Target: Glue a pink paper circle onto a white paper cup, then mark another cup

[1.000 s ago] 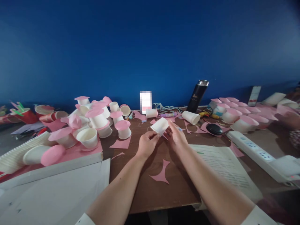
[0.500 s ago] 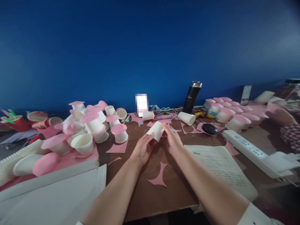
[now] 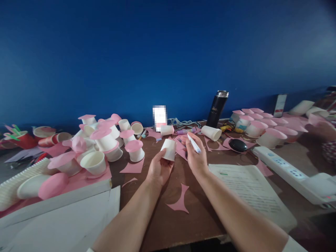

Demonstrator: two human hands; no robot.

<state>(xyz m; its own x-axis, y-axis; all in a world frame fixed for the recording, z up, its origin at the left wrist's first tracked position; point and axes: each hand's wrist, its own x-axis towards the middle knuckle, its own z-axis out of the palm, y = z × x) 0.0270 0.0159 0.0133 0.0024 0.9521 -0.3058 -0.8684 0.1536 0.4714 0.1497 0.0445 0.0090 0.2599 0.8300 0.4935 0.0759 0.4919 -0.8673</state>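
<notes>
In the head view, a white paper cup (image 3: 168, 149) is held upside down a little above the brown table. My left hand (image 3: 158, 168) is closed around its lower left side. To the right of the cup, apart from it, my right hand (image 3: 195, 155) is closed on a white pen (image 3: 193, 142), which slants with its dark tip toward the cup. Several pink paper offcuts lie about, one curved offcut (image 3: 181, 201) in front of my hands. Another white cup (image 3: 167, 130) lies on its side behind the held one.
Cups with pink paper tops (image 3: 134, 150) crowd the left, some on a white box (image 3: 78, 194). More capped cups (image 3: 256, 128) stand at right. A black thermos (image 3: 217, 109), a printed sheet (image 3: 244, 189), a power strip (image 3: 282, 171) and a black round object (image 3: 237, 144) lie right.
My right hand has come away from the cup to the right, and the pen now shows plainly in it. The cup has shifted slightly left in my left hand and stands more upright.
</notes>
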